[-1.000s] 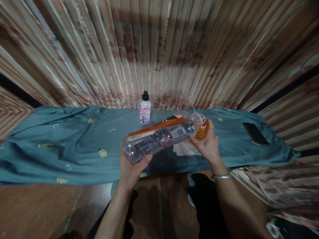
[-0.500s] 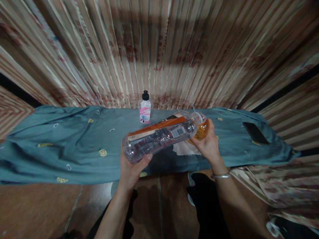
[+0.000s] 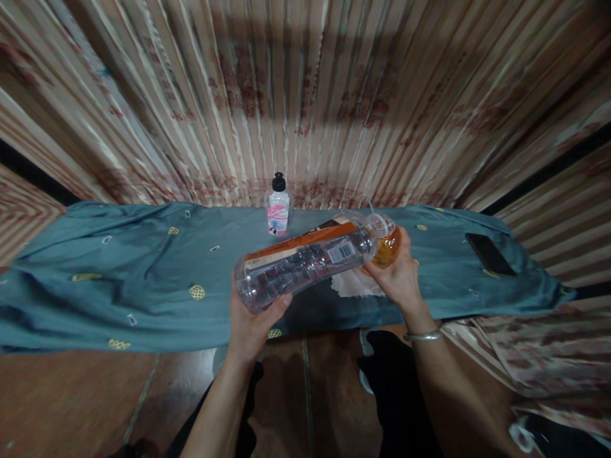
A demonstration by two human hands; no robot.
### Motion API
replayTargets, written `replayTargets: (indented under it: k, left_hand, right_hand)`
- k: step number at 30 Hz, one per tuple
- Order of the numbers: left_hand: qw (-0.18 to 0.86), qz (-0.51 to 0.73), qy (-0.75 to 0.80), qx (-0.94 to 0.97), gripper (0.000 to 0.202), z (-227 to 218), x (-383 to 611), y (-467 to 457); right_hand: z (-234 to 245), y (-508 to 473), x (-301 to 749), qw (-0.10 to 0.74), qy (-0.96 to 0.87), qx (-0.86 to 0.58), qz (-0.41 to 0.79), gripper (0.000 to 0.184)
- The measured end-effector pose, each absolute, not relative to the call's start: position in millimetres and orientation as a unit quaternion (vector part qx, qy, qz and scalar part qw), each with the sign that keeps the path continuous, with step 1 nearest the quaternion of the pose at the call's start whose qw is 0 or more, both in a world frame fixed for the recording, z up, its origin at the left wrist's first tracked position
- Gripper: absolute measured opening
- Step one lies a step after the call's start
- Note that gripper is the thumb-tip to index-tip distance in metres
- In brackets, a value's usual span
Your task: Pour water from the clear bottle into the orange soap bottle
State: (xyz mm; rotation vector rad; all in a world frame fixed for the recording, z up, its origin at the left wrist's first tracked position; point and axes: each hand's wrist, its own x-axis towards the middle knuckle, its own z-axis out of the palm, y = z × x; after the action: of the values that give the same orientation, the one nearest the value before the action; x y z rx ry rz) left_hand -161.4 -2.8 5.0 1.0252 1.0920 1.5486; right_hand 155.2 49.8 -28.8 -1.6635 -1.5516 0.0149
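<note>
My left hand (image 3: 255, 318) is closed round the base of a large clear plastic bottle (image 3: 305, 267) with an orange and cream label and a barcode. The bottle is tilted, its neck end lower in depth or level toward the right; I cannot tell which. That neck meets the mouth of a smaller clear bottle (image 3: 387, 247) containing amber liquid. Fingers of my right hand (image 3: 398, 273) are wrapped round this smaller bottle. Below the two bottles lies a white tissue (image 3: 358, 285), partly hidden by them.
A clear pump-top bottle (image 3: 278, 213) with a pink label and black cap stands at the back of the teal cloth (image 3: 143, 267). On the right lies a dark phone (image 3: 489, 254). Pleated curtains (image 3: 305, 102) hang close behind the cloth-covered surface.
</note>
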Motion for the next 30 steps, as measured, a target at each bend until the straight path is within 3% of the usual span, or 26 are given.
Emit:
replayTargets:
  k: [30]
  left_hand:
    - [0.457, 0.639, 0.451, 0.423, 0.077, 5.5, -161.8, -2.9]
  right_hand:
    - [-24.4, 48.1, 153.0, 0.411, -0.614, -0.674, 0.019, 0.116]
